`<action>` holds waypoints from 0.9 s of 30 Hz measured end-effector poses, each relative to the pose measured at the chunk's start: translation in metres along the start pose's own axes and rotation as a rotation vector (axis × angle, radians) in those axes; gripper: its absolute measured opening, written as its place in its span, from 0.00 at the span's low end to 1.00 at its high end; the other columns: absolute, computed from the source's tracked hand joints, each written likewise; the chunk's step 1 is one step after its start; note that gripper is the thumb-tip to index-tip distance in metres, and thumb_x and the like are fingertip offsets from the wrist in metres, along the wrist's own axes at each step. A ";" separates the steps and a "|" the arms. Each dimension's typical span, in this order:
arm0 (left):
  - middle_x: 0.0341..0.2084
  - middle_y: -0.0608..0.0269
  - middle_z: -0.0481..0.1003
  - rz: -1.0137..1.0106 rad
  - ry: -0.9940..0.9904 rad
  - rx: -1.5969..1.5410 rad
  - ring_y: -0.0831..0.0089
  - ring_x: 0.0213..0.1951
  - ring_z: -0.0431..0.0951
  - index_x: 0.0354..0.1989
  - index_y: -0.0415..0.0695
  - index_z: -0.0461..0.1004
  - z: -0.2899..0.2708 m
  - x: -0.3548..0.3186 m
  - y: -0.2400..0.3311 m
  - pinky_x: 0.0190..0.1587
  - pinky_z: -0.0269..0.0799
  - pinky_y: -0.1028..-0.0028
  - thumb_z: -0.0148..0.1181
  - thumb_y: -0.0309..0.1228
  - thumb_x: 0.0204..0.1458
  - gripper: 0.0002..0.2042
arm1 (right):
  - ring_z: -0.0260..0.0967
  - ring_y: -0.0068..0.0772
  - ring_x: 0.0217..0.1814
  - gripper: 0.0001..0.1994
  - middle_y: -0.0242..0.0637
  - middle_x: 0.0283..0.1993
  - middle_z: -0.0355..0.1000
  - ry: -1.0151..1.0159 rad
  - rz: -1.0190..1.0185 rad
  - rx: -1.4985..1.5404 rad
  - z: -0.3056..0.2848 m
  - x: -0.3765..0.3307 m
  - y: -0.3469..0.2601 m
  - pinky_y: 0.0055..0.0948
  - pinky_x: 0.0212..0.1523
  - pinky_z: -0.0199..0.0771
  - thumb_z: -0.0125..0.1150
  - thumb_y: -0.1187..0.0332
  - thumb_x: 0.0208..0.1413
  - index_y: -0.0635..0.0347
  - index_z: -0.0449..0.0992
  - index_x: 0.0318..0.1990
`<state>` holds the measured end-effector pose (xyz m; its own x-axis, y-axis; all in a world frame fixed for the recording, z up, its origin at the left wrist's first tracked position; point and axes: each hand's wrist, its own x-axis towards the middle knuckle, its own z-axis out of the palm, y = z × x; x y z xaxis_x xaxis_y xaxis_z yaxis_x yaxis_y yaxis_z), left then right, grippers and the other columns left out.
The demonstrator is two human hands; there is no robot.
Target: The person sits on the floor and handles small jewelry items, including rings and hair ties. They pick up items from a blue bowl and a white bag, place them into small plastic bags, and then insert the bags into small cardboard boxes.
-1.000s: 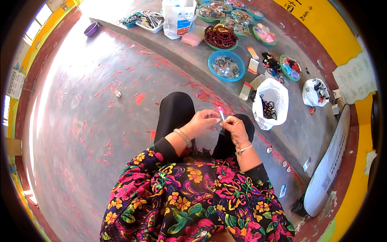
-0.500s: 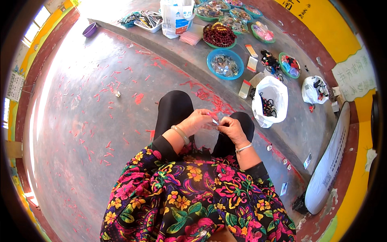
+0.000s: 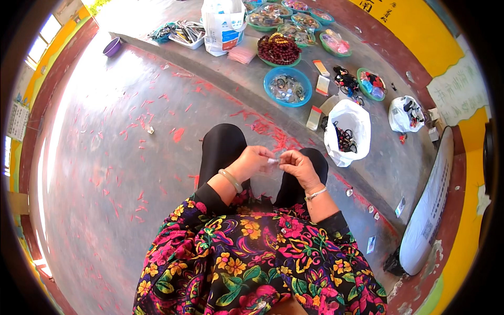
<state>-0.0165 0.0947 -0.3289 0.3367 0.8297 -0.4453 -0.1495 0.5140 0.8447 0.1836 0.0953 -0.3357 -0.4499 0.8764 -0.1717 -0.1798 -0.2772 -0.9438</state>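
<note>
A person's left hand (image 3: 252,161) and right hand (image 3: 299,168) are close together in front of the lap, fingertips pinching a small pale item (image 3: 272,160) (too blurred to identify). Just behind the grip, a pale bangle (image 3: 231,180) circles the left wrist and a thin silvery bracelet (image 3: 316,193) the right. Black-clad knees (image 3: 223,147) flank the grip; a bright floral top (image 3: 252,252) fills the area below it. Right of the grip, an open white bag (image 3: 361,126) holds dark looped pieces (image 3: 345,139). Beyond the grip, a blue bowl (image 3: 289,103) sits near heaped dark-red beads (image 3: 278,50). Red scraps (image 3: 270,131) litter the grey floor (image 3: 100,142) beyond and left of the grip.
</note>
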 end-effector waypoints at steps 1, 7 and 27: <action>0.29 0.58 0.76 0.019 0.025 -0.114 0.72 0.31 0.77 0.34 0.36 0.73 -0.002 0.001 0.001 0.33 0.74 0.76 0.55 0.22 0.50 0.04 | 0.68 0.19 0.37 0.10 0.29 0.32 0.71 0.031 0.011 0.073 -0.001 0.000 -0.002 0.19 0.39 0.67 0.62 0.77 0.47 0.61 0.72 0.39; 0.31 0.57 0.76 0.054 0.024 -0.381 0.71 0.32 0.77 0.35 0.37 0.72 -0.002 -0.001 0.006 0.32 0.74 0.76 0.52 0.23 0.52 0.04 | 0.71 0.24 0.40 0.06 0.33 0.35 0.73 0.057 0.002 0.188 -0.009 -0.001 -0.004 0.21 0.41 0.67 0.60 0.75 0.50 0.63 0.74 0.36; 0.25 0.59 0.76 -0.007 0.123 -0.152 0.72 0.26 0.78 0.31 0.38 0.71 0.006 -0.008 0.015 0.26 0.72 0.79 0.55 0.25 0.52 0.04 | 0.73 0.25 0.26 0.07 0.37 0.29 0.76 0.335 -0.040 0.035 0.005 -0.003 -0.001 0.18 0.26 0.68 0.58 0.71 0.54 0.65 0.77 0.37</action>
<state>-0.0158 0.0948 -0.3110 0.2234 0.8416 -0.4918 -0.2896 0.5391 0.7909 0.1808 0.0907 -0.3325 -0.1305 0.9660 -0.2231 -0.2238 -0.2479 -0.9426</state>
